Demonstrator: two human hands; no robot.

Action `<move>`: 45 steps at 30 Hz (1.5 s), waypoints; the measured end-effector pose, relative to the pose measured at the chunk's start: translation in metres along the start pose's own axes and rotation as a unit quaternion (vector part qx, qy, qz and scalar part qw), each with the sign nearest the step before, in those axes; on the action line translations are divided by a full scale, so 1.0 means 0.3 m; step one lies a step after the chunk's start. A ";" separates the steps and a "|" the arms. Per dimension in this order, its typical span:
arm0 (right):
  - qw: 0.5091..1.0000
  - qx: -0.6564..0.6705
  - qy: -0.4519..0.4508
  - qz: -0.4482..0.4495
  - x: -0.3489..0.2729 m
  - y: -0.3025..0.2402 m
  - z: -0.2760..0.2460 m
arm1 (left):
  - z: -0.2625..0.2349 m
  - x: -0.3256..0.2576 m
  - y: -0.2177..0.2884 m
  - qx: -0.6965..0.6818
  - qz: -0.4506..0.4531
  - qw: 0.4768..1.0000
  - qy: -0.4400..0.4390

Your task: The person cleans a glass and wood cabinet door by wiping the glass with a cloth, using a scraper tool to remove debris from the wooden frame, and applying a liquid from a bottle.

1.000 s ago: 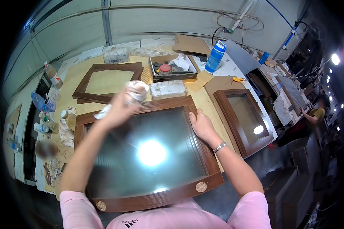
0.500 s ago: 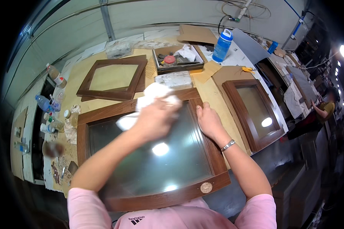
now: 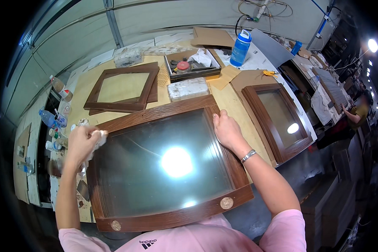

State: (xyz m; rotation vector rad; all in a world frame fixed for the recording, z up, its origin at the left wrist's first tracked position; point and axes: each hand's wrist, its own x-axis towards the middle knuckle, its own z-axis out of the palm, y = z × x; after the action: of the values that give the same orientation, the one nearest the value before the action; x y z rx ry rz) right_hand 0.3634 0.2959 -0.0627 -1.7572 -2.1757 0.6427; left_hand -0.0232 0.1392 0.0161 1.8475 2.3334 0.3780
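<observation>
A brown wooden cabinet door with a glass panel (image 3: 155,185) lies tilted in front of me, its lower edge close to my body. Two round light-coloured discs show on its bottom rail. Near the door's upper left corner, my left hand (image 3: 80,145) is closed around a white cloth (image 3: 100,140), part of which sticks out past the fingers. My right hand (image 3: 227,130) grips the right side of the door near its upper corner, thumb on the wood and the other fingers mostly hidden. Bright lamp reflections shine on the glass.
Empty wooden frames (image 3: 149,90) lie at the back left; glazed doors (image 3: 262,113) are stacked at right. Behind stand a tray of odds and ends (image 3: 193,74), a wrapped white block (image 3: 188,89) and a blue bottle (image 3: 240,49). Several bottles (image 3: 48,118) line the left. Another person (image 3: 357,115) stands far right.
My left hand has moved with the white cloth from the upper middle of the glass to the door's upper left corner. My right hand keeps its place on the right side.
</observation>
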 end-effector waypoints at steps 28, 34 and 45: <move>0.998 0.019 0.049 -0.031 0.009 0.035 0.024 | 0.448 0.349 0.726 -0.090 0.366 0.925 0.055; 0.999 0.032 0.032 -0.016 0.012 0.049 0.022 | 0.292 0.400 0.552 -0.049 0.137 0.989 -0.039; 0.988 0.124 0.080 -0.045 0.071 0.092 0.006 | 0.347 0.155 0.349 -0.230 0.202 0.951 -0.045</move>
State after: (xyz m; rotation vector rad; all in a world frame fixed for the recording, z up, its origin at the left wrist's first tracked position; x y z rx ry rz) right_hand 0.3811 0.3208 -0.0795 -1.5184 -1.9614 0.6915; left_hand 0.0914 0.2182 -0.0522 2.0224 1.6092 0.7880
